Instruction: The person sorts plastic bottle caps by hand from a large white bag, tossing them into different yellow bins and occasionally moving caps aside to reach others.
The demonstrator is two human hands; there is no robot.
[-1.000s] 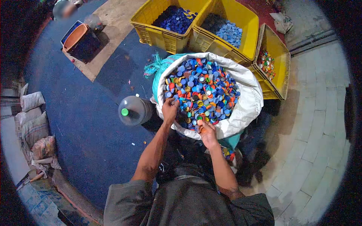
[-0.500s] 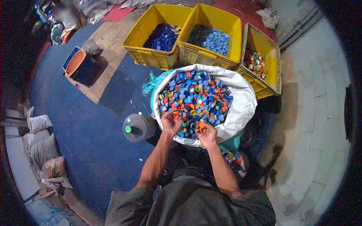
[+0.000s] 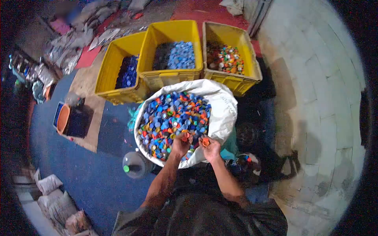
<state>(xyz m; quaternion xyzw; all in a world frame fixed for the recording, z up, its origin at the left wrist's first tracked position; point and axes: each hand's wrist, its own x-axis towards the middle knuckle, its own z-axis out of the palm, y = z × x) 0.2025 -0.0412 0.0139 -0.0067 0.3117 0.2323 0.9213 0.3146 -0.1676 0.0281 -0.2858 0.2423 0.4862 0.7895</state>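
Observation:
A white woven sack (image 3: 223,103) with a rolled-down rim stands open in front of me, filled with mixed plastic bottle caps (image 3: 171,118), mostly blue with orange, red and yellow among them. Over its near side, my left hand (image 3: 182,146) has its fingers curled around reddish-orange bottle caps. My right hand (image 3: 212,151) is at the sack's near right rim, palm up, with orange bottle caps (image 3: 205,141) held at the fingers. How many caps each hand holds is hard to make out.
Behind the sack stand three yellow crates: one with dark blue caps (image 3: 128,72), one with light blue caps (image 3: 182,55), one with mixed caps (image 3: 232,59). A clear jug (image 3: 138,165) with a green cap sits left. An orange tub (image 3: 63,118) lies farther left. A wall (image 3: 315,90) runs along the right.
My view has turned to the right, so the sack and crates appear farther left and lower. My right hand has shifted right, toward the sack's rim, with both hands still holding caps.

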